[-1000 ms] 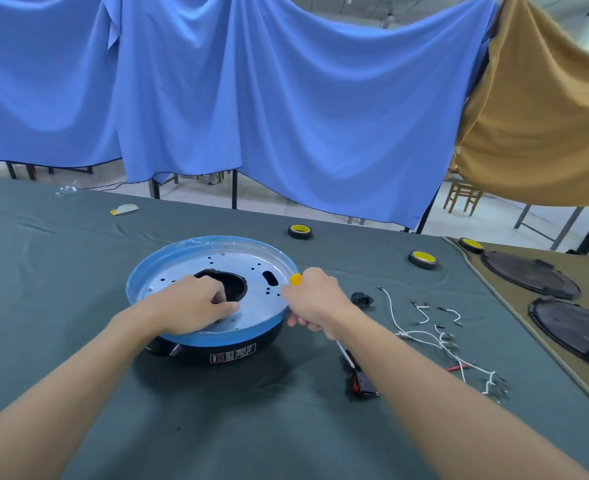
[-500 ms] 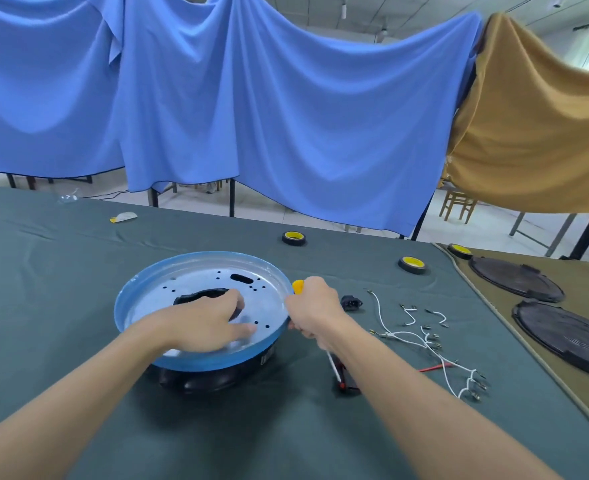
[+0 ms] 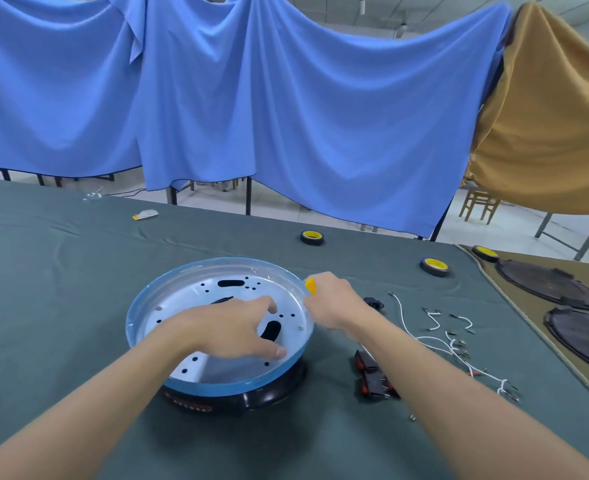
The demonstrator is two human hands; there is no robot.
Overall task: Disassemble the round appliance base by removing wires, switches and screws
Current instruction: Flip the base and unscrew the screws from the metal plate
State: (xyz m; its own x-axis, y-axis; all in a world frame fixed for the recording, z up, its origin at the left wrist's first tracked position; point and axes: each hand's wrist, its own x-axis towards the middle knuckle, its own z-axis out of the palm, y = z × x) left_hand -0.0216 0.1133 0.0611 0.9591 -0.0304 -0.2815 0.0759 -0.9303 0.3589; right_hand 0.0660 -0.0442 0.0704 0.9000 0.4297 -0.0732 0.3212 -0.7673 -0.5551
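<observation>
A round appliance base with a blue rim [image 3: 216, 386] and a black underside is set near the middle of a table covered in dark green cloth [image 3: 78, 289], directly in front of the person. Its perforated silver metal plate [image 3: 196, 299] is turned upward, so the holes and two small fasteners near the edge are exposed to view.

The left hand [image 3: 230, 329] is laid spread across the plate, thumb stretched toward the near rim and fingers loosely extended over the central opening. Nothing is seen enclosed in it. It appears placed there to keep the base from turning or sliding.

The right hand [image 3: 334, 301] is held just beside the right rim, fingers curled round an orange-handled tool [image 3: 310, 286]. Only the butt of the handle shows above the fist, so the tip and what it meets cannot be made out. The tool is probably kept low at the edge to reach a fastener or pry under the rim.

Parts judged to be already removed are gathered to the right of the base: loose white wires with metal terminals [image 3: 428, 339], black switches with red faces [image 3: 372, 377] and a small black connector [image 3: 373, 302]. These lie close under the right forearm and could be swept aside by it.

Farther back, black tape rolls with yellow cores [image 3: 312, 238] are scattered, and dark round discs [image 3: 545, 282] are laid at the far right, well apart from the work.
</observation>
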